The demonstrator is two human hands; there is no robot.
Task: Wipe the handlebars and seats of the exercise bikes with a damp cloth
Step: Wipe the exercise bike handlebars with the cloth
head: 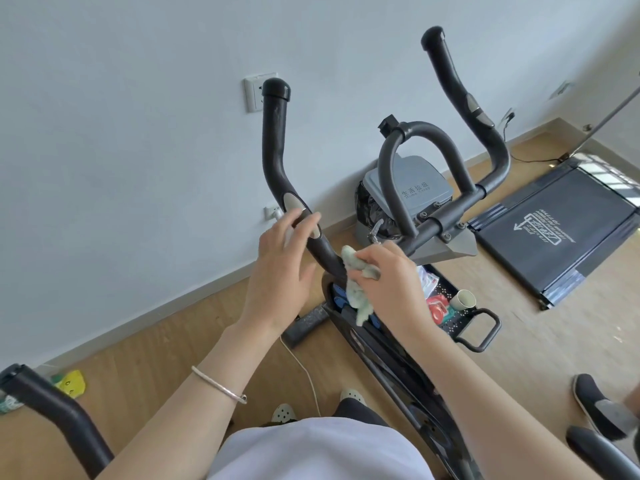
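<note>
An exercise bike stands in front of me with black foam handlebars: a left bar (275, 147) rising toward the wall and a right bar (464, 109) at the upper right, joined by a centre loop (391, 157). My left hand (284, 268) rests open against the lower left bar, fingers spread by its silver pulse sensor. My right hand (384, 282) is shut on a pale green cloth (356, 285), pressed against the bar's bend just below the left hand. The seat is out of view.
A grey waste bin (412, 188) stands behind the bike by the wall. A black perforated tray (450, 306) holds a cup and packets. A folded treadmill (568, 230) lies at right. Another bike's handlebar (45, 403) is at lower left, another person's shoe (599, 407) at lower right.
</note>
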